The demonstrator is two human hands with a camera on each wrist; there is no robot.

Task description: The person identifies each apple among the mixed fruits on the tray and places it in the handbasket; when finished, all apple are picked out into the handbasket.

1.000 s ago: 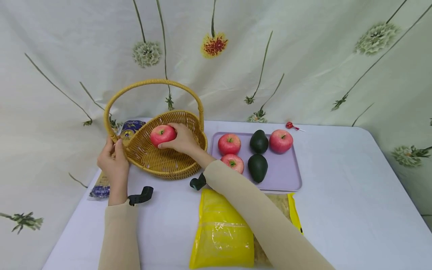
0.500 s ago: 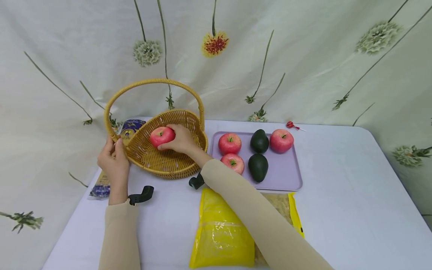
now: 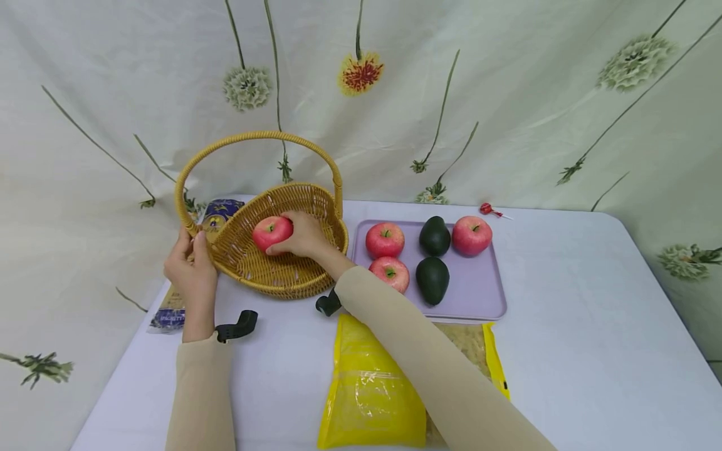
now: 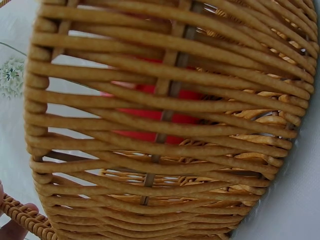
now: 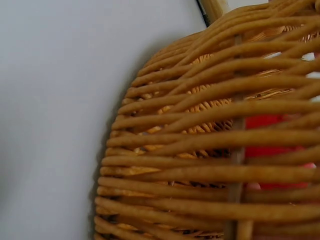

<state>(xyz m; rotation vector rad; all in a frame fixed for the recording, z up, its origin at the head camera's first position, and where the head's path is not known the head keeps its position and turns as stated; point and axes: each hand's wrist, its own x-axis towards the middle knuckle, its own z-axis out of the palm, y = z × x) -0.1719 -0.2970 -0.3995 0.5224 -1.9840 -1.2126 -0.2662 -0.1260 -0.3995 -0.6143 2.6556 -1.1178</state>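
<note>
A wicker basket [image 3: 271, 275] with a tall arched handle stands at the back left of the table. My left hand [image 3: 192, 266] pinches the basket's left end, where the handle meets the rim; its fingertips show at the lower left corner of the left wrist view. Inside the basket my right hand [image 3: 304, 236] holds a red apple [image 3: 272, 233], thumb below and fingers behind it. Through the weave the apple [image 4: 160, 107] appears as a red patch in the left wrist view. In the right wrist view, the woven side [image 5: 200, 150] hides most of the apple.
Right of the basket, a lilac tray [image 3: 474, 288] bears several red apples and two dark green avocados [image 3: 432, 280]. A yellow bag [image 3: 372, 388] lies in front, under my right forearm. A blue-labelled packet [image 3: 168, 313] sits behind my left hand. Behind the tray lies a red lollipop [image 3: 486, 208].
My right hand has lowered the apple slightly into the basket over the last half second. The left hand keeps its grip at the handle's base, and the basket stays in place.
</note>
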